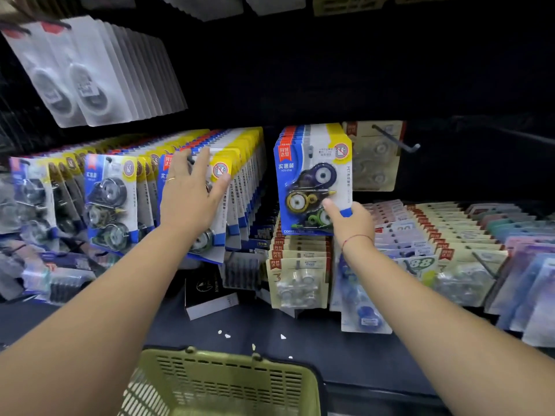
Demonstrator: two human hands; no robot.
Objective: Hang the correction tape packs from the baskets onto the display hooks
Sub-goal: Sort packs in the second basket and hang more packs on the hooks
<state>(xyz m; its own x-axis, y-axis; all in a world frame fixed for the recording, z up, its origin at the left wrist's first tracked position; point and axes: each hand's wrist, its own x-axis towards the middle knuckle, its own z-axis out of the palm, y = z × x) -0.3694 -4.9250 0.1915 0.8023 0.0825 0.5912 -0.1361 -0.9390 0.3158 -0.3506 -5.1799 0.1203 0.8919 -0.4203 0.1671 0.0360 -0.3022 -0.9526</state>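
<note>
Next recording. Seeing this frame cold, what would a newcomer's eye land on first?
Probably the bright blue-and-yellow correction tape pack right of centre, which the right hand pinches by its lower right corner. Next comes the left hand, spread flat on the front of the long row of packs left of centre, and then the green basket at the bottom edge.

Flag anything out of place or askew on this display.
White scraps litter the dark shelf behind the green basket. A black box lies crooked under the hanging packs. The correction tape pack under the left hand hangs tilted against its row.
</note>
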